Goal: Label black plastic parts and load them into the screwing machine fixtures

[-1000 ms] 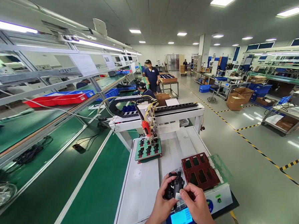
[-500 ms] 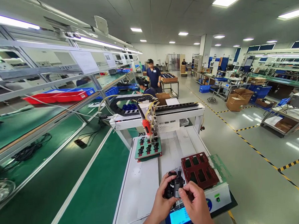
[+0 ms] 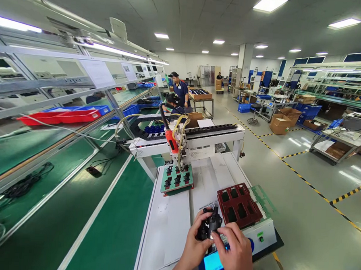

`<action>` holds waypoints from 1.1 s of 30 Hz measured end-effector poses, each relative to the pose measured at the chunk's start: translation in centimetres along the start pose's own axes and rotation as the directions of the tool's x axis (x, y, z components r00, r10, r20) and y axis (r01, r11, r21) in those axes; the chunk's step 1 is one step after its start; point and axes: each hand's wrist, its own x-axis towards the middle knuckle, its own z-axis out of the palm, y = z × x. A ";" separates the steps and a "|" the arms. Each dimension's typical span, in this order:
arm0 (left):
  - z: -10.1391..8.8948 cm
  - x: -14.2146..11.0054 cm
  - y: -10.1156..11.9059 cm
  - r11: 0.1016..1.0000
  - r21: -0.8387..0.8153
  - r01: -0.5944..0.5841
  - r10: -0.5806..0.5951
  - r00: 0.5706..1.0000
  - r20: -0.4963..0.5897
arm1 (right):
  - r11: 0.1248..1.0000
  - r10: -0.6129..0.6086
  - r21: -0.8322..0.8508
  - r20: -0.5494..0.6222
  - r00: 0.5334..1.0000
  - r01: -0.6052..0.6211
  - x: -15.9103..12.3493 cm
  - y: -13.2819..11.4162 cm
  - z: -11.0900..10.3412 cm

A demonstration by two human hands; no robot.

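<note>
Right now my left hand (image 3: 196, 244) is wrapped around a small black part (image 3: 209, 227), and my right hand (image 3: 234, 250) has its fingertips pinched together on that part's near side, both just in front of the dark red tray (image 3: 239, 205). I cannot make out what the right fingertips press on. The red tray's pockets look empty, so I judge the loading there has not begun: this piece is not yet seated. Left of the red tray and further back, a green fixture (image 3: 177, 179) already carries several black parts under the red-bodied machine head (image 3: 170, 139), so that batch looks loaded. Below the red tray, a small blue screen (image 3: 212, 265) glows at the counter's (image 3: 171, 227) near edge. Left of the red tray run green conveyor lanes (image 3: 73, 210). Far beyond the red tray, two people (image 3: 178, 95) work beside a cart, with cardboard boxes (image 3: 282, 120) on the grey floor.
</note>
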 end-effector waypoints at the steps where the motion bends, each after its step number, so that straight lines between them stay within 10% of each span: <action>1: 0.0 0.0 -0.1 1.000 -0.017 0.006 -0.006 1.000 0.005 | 0.997 0.070 0.035 -0.006 0.997 -0.070 -0.1 0.4 -0.1; 6: 0.9 -0.5 -0.6 0.998 0.053 -0.029 0.024 0.995 0.093 | 0.862 0.377 0.229 0.307 0.874 -0.453 -0.7 1.3 -0.6; 10: 2.0 -1.5 -1.2 0.990 0.138 -0.041 0.011 0.976 0.216 | 0.748 0.476 0.375 0.271 0.837 -0.547 -2.9 1.1 -0.3; 15: 4.5 -0.8 -2.4 0.961 0.039 0.272 -0.268 0.894 0.359 | 0.149 0.672 0.890 0.227 0.704 -0.430 -6.4 3.3 -1.8; 20: 9.1 -2.5 -4.6 0.685 0.085 0.723 -0.616 0.513 0.598 | -0.080 0.855 0.991 0.012 0.518 0.109 -13.4 4.6 -6.6; 24: 14.7 -6.0 -6.1 0.480 0.194 0.855 -0.705 0.245 0.666 | -0.074 0.971 0.874 -0.047 0.236 0.480 -21.0 5.9 -10.7; 33: 29.3 -17.2 -5.5 0.281 0.478 0.832 -0.631 -0.216 0.745 | 0.189 0.980 0.808 -0.118 -0.162 0.558 -36.6 8.2 -18.9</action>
